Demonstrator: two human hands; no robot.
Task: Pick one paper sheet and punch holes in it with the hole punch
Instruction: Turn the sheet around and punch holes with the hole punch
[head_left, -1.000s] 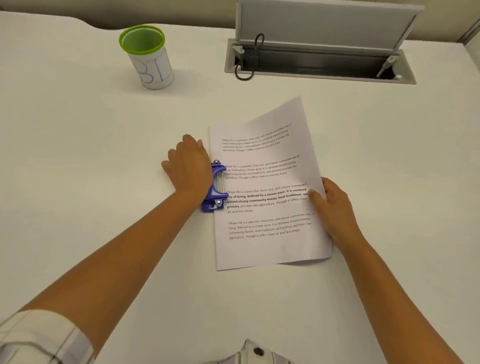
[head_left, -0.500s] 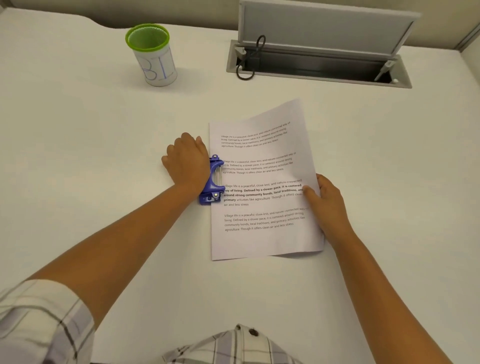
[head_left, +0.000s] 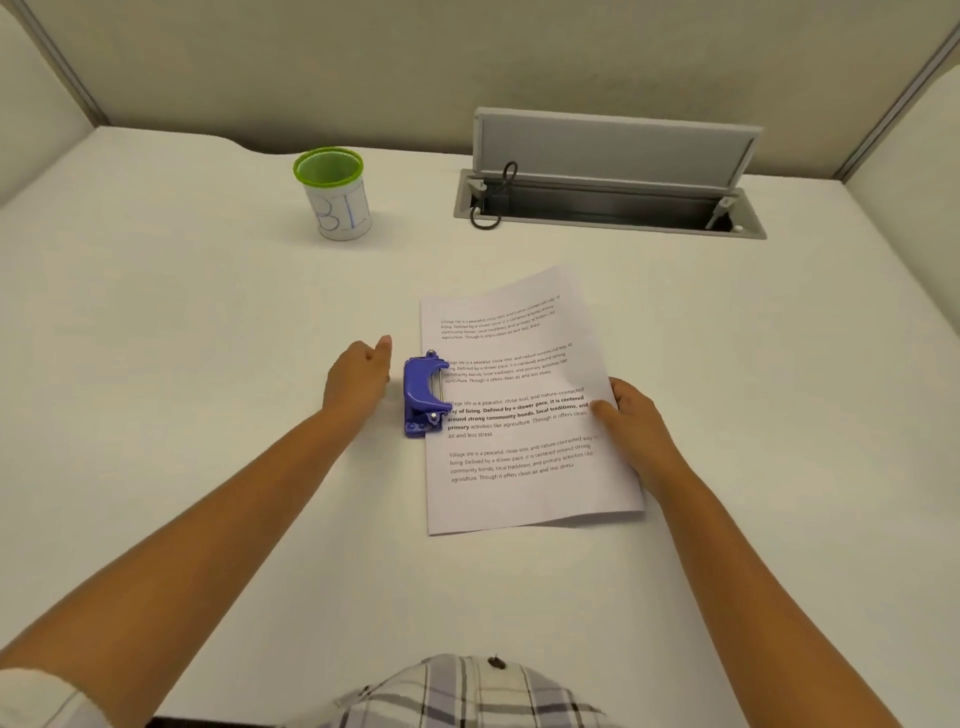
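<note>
The paper sheet (head_left: 524, 410) has small printed lines that start "Village life is a peaceful, close-knit, and nature-connected way of living", with bold words "Defined by a slower pace, it is centered around strong community bonds", and the white cup (head_left: 340, 208) shows blue letters "BI".

left hand (head_left: 358, 376) is off the hole punch (head_left: 423, 396) now, sitting just beside it, so the blue lever's fully visible

Plaid shirt (head_left: 467, 693), short sleeves
</note>
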